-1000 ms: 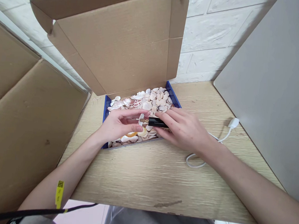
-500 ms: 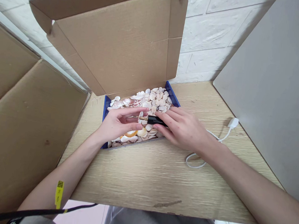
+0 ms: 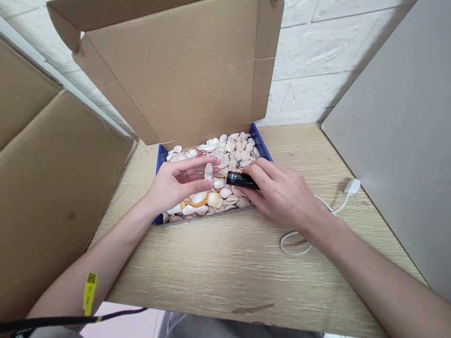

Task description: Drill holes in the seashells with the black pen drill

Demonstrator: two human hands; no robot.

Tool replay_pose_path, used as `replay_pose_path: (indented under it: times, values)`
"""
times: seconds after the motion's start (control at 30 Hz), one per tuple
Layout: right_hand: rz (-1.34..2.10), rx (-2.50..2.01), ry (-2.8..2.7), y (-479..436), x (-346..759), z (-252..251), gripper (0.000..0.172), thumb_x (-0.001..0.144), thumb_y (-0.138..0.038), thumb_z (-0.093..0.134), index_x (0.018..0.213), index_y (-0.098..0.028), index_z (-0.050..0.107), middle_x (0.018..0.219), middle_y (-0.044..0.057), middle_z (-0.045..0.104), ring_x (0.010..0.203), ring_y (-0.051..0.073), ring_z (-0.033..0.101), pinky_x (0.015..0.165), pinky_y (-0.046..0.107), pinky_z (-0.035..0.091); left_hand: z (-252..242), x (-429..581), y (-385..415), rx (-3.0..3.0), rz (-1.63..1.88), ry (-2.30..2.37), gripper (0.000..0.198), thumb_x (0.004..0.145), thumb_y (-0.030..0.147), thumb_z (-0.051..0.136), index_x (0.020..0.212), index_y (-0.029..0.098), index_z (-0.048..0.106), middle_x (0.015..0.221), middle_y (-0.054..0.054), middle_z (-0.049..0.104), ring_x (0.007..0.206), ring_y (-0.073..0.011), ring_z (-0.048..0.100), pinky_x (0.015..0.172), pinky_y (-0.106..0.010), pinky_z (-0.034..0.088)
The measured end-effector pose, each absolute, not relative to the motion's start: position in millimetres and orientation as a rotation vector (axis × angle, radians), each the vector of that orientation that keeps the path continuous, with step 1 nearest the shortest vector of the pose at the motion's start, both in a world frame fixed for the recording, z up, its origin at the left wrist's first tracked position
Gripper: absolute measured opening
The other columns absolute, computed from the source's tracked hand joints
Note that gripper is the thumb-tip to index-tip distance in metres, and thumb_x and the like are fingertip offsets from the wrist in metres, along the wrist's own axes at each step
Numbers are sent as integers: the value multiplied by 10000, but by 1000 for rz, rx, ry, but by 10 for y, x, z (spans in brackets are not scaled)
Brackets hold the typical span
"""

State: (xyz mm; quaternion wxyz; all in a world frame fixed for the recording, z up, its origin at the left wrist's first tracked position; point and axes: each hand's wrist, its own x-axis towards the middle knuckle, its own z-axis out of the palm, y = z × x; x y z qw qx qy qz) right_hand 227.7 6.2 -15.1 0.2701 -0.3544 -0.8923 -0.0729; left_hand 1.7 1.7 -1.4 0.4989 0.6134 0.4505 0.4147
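Over the box of shells, my left hand (image 3: 170,183) holds a small white seashell (image 3: 209,171) on edge between fingers and thumb. My right hand (image 3: 281,193) is wrapped round a black mini electric drill (image 3: 242,180), whose brass chuck points left at the shell. Thin metal shows on both sides of the shell, so the bit seems to pass through it. A gap lies between chuck and shell. Beneath both hands is a blue-sided cardboard box (image 3: 263,143) filled with white and cream shells (image 3: 240,147). An orange-yellow ring-like piece (image 3: 197,202) lies among them, partly covered.
The box's cardboard lid (image 3: 178,68) stands raised against the white brick wall (image 3: 311,51). A white cable (image 3: 295,252) with a plug (image 3: 352,186) lies on the wooden table (image 3: 210,271) at right. Brown cardboard (image 3: 46,187) borders the left, a grey panel (image 3: 410,125) the right.
My right hand has drawn the drill a little to the right, widening the gap between chuck and shell. The shell has shifted slightly left and up in my left hand.
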Motion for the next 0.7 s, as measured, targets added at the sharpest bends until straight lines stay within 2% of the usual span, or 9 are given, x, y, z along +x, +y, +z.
replay_pose_path:
  times: [0.17,0.43,0.57,0.7]
  values:
    - [-259,-1001,-2389,84,2314,-168,303,926,-418,433,935,-155,584,763,21,617,644,142,546,542,272,304,-36,-6,33,1492,1028,1075,426,676,223,769,1092,219,679,1137,-78,686,1047,-254,641,905,-390,531]
    - [-248,-1067,-2361,118,2358,-163,325,916,-449,447,996,-162,577,811,37,650,639,139,569,501,271,256,-93,-38,80,1451,1136,1130,441,761,286,706,1186,213,617,1224,-104,635,1095,-247,619,988,-419,470]
    - [-234,-1083,-2352,123,2364,-168,384,918,-491,414,993,-155,583,821,35,646,653,140,576,493,276,251,-87,-40,74,1491,1109,1077,414,779,292,690,1182,223,624,1242,-97,624,1089,-242,623,987,-400,471]
    - [-252,-1059,-2357,126,2371,-174,367,931,-451,402,973,-147,603,792,33,629,637,136,560,501,275,265,-87,-46,58,1507,1071,1041,385,785,280,686,1164,230,640,1230,-92,633,1079,-236,627,962,-372,486]
